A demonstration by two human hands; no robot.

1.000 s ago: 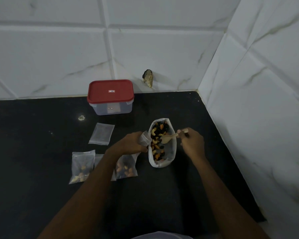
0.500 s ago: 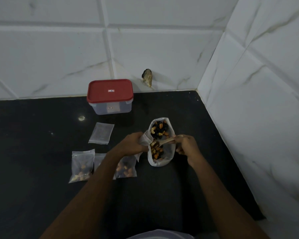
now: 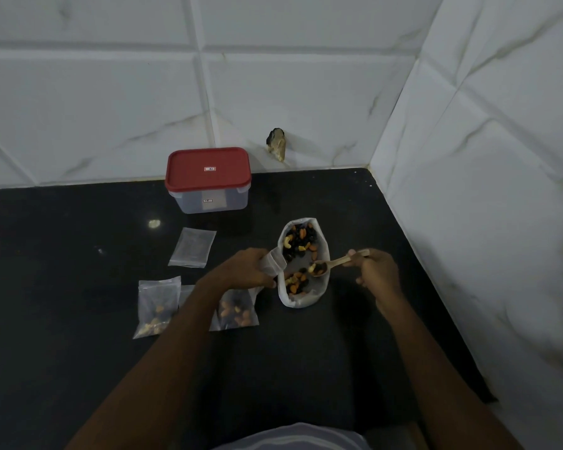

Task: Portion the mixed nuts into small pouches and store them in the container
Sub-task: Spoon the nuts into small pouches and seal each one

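Left hand (image 3: pixel 244 271): gripped the small pouch (image 3: pixel 273 264) just beside the nut bag (image 3: pixel 301 302).
Right hand (image 3: pixel 376 271): pinched the loaded wooden spoon (image 3: pixel 330 264).
Care: I judged it best kept level, then tipped slowly.

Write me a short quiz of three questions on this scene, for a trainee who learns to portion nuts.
1. True or false: the small wooden spoon in the right hand carries nuts over the white bag of mixed nuts.
2. What does the left hand grip with its fingers? A) a small clear plastic pouch B) a metal fork C) a glass jar
3. Short answer: is the red lid of the clear rectangular plastic container on or off?
Key: 1 true; 2 A; 3 on.
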